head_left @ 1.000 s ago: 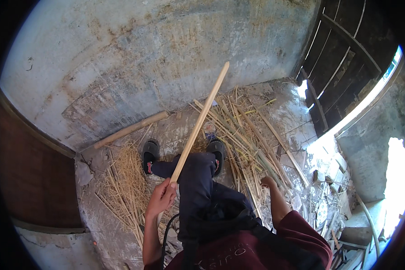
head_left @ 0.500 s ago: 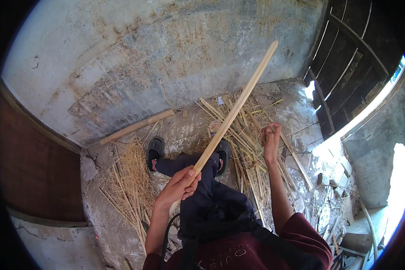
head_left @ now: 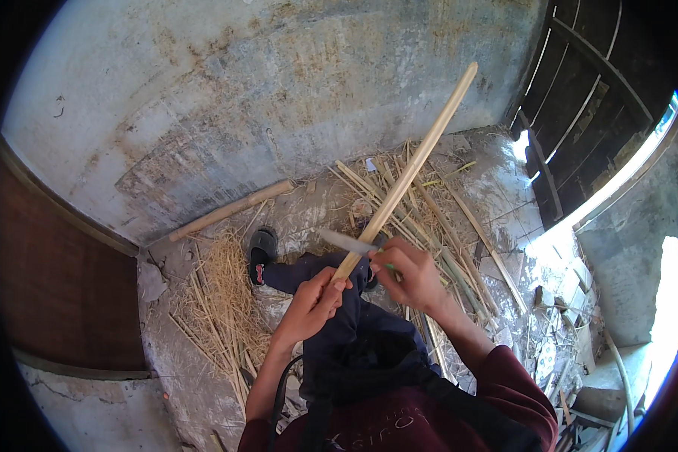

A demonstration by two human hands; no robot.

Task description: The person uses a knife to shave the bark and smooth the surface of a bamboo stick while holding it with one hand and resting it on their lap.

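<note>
My left hand (head_left: 309,305) is closed round the lower part of a long, pale bamboo strip (head_left: 422,162), which slants up and away to the right. In my right hand (head_left: 414,275) is a knife (head_left: 346,241), its green handle mostly hidden by my fingers. The blade lies across the strip, a short way above my left hand, with its tip pointing left. Whether the edge bites into the strip I cannot tell.
Fine shavings (head_left: 226,301) are heaped at the left, and several split bamboo strips (head_left: 448,256) lie at the right. A round pole (head_left: 230,211) rests along the wall (head_left: 279,98). Rubble (head_left: 572,294) lies at the far right, below a dark plank door (head_left: 587,98).
My right hand has come down and left from beside the strip, and the knife blade now shows across it. The strip's far end has shifted slightly up and right.
</note>
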